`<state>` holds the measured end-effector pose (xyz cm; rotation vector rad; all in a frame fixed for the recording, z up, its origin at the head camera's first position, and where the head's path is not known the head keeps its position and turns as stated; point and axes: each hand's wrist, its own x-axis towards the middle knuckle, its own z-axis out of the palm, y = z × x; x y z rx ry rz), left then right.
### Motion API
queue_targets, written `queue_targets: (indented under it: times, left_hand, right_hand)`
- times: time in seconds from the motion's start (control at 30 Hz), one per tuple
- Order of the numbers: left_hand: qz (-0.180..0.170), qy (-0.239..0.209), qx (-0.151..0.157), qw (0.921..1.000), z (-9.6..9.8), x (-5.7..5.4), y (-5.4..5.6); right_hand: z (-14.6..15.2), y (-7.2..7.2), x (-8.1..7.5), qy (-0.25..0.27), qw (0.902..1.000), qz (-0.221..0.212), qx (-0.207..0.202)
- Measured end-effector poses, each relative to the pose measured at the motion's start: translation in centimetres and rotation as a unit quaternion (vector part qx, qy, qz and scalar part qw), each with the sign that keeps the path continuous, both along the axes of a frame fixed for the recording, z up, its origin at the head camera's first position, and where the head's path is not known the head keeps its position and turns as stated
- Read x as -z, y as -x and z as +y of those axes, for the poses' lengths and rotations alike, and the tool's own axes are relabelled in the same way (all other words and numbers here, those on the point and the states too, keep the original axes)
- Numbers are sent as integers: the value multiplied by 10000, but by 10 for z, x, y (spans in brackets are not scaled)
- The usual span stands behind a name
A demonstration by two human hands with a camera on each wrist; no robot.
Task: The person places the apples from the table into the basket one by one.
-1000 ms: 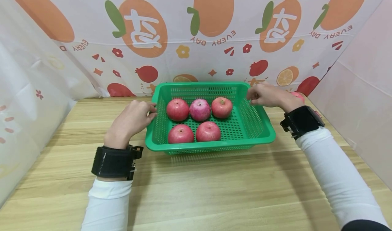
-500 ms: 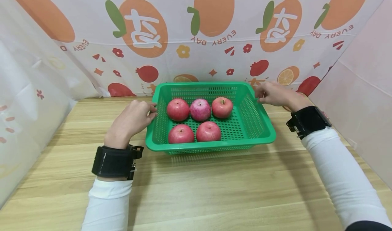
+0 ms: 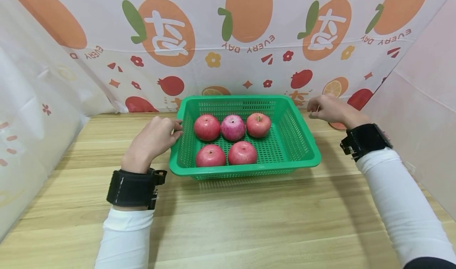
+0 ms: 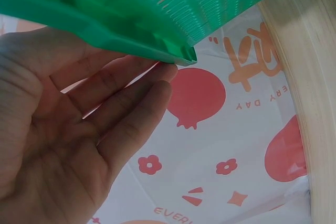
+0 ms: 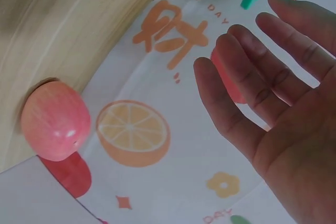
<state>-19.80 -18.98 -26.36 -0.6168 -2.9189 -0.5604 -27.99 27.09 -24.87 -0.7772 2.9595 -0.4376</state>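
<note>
A green plastic basket point(image 3: 246, 169) stands on the table and holds several red apples point(image 3: 206, 128). My left hand point(image 3: 153, 140) is at the basket's left rim. In the left wrist view its fingers point(image 4: 134, 121) extend fairly straight, with fingertips right at the underside of the rim point(image 4: 131, 45); its thumb is partly hidden. Just past the basket's right rim, my right hand point(image 3: 331, 108) hovers with nothing in it, its fingers point(image 5: 210, 87) relaxed and spread in the right wrist view. A lone apple point(image 5: 55, 121) lies outside the basket, mostly hidden beneath my right hand in the head view.
The wooden table point(image 3: 249, 221) stretches in front of the basket. Close behind the basket hangs a white fruit-print cloth point(image 3: 199, 23), with further cloth walls on the left and right sides.
My right hand has moved rightward, from over the basket's right rim to beyond it, toward the lone apple. My left hand, the basket and its apples have stayed put.
</note>
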Motion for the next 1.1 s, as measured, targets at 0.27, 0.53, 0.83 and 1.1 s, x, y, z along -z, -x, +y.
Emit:
queue_targets:
  times: [0.27,0.53,0.83,1.1]
  left_hand:
    - [-4,20,-1,10000,0,0,0]
    - [7,7,-14,10000,0,1,0]
    - [26,7,-15,10000,0,2,0]
    - [62,5,-10,10000,0,2,-1]
  right_hand:
    - [17,5,5,81,9996,91,240]
    - [31,8,12,128,9992,112,360]
    - [40,7,16,190,9960,138,866]
    - [45,7,20,324,9890,338,1403]
